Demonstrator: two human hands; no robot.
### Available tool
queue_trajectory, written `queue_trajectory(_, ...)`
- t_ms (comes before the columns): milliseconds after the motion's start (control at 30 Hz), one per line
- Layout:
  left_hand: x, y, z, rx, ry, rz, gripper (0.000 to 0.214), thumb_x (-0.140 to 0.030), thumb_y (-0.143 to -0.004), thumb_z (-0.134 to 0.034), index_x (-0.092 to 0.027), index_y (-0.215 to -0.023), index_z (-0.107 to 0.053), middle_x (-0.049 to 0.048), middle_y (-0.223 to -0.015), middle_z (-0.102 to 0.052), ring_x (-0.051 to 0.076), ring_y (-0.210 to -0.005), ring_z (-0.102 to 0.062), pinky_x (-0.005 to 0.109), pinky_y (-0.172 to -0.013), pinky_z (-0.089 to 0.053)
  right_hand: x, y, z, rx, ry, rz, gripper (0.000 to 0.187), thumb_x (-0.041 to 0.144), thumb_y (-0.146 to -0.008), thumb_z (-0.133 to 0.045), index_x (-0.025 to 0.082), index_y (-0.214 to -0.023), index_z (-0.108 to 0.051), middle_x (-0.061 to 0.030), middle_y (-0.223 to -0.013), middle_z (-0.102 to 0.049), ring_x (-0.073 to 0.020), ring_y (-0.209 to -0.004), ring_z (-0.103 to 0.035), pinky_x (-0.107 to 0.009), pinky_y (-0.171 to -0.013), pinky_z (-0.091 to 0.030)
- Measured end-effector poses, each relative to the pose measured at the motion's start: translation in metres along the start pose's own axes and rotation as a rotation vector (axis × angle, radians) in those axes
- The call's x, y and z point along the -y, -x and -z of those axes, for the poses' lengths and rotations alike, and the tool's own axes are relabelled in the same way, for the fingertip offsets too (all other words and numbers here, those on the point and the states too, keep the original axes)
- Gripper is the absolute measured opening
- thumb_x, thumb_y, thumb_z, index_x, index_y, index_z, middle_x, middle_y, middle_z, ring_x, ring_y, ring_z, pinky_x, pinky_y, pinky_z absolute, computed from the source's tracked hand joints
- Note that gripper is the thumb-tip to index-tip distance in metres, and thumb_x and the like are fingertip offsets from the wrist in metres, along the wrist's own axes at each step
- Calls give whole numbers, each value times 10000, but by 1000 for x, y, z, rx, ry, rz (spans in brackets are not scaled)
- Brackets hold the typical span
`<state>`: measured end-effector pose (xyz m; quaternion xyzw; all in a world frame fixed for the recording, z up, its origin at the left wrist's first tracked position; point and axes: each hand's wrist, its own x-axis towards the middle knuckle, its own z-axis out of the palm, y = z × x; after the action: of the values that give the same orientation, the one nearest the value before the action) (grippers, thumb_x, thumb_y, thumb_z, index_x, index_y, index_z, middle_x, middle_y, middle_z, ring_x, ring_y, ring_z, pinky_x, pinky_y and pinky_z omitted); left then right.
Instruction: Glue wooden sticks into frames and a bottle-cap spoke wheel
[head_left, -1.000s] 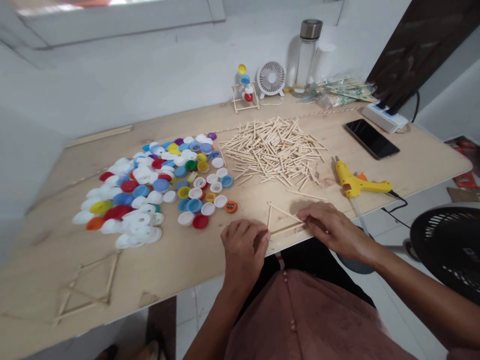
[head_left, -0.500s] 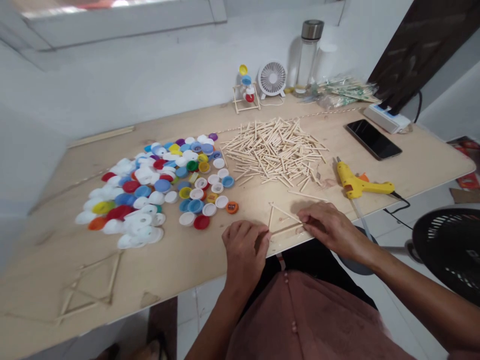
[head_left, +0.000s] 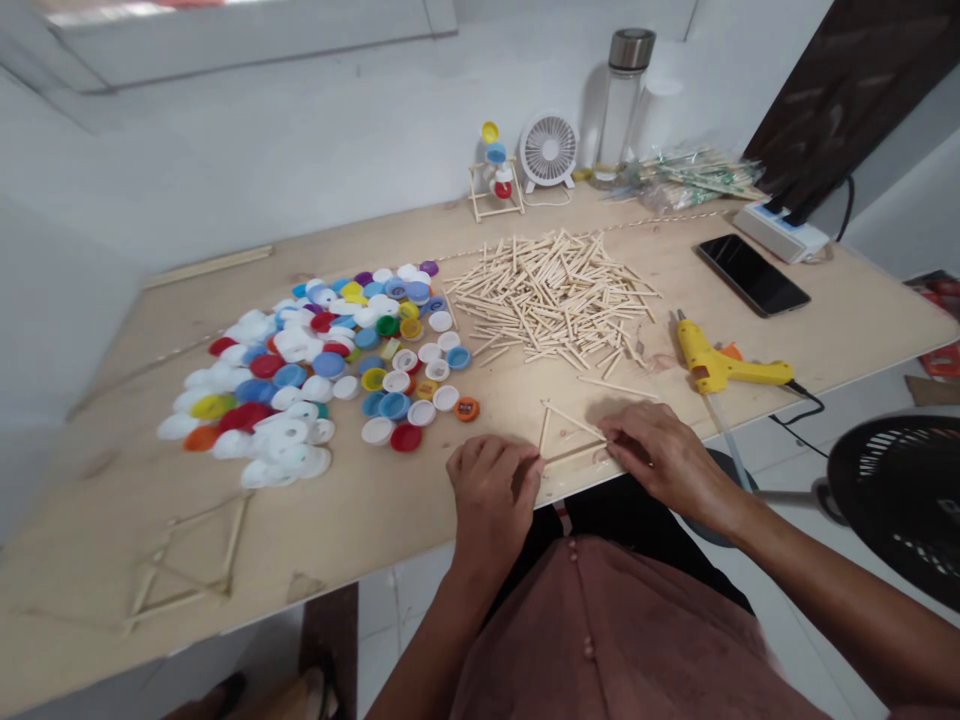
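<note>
A small triangle of thin wooden sticks lies by the table's front edge, between my two hands. My left hand pinches its left lower corner between thumb and fingertips. At the right lower corner, my right hand is closed with its fingertips on the sticks. One loose stick lies just beyond the triangle. Behind it spreads a big heap of short wooden sticks. A yellow hot glue gun rests to the right, a glue stick poking out of it.
Many coloured bottle caps cover the left middle. A stick frame lies front left. Toward the back stand a stick-and-cap model, a small white fan and a glass bottle. A phone and power strip are right.
The camera view has shifted slightly. Both hands stay at the same corners of the stick triangle, with little visible movement.
</note>
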<state>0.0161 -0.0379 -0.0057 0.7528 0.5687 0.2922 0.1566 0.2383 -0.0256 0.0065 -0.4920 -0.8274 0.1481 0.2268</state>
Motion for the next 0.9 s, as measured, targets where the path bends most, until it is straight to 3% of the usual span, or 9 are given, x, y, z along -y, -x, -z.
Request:
queue_trajectory(233, -1, 0, 0, 10, -14, 21, 72, -197, -829, -604, -217, -790, -661, 29, -804, -663, 230, -865, -537, 404, -850, -334, -1, 6, -6, -24, 76, -12, 160, 194, -887, -504, 176, -1024, -584, -85, -908, -672, -229, -866, -605, -381, -783, -451)
queue_trajectory(900, -2, 0, 2, 31, 10, 33, 108, -220, -851, -561, -222, -809, -661, 37, -840, -676, 233, -895, -543, 423, -869, -336, -1, 0, 4, 15, 12, 20, 170, 198, -907, -479, 180, -977, -633, -89, -972, -704, -214, -900, -636, -372, -797, -471)
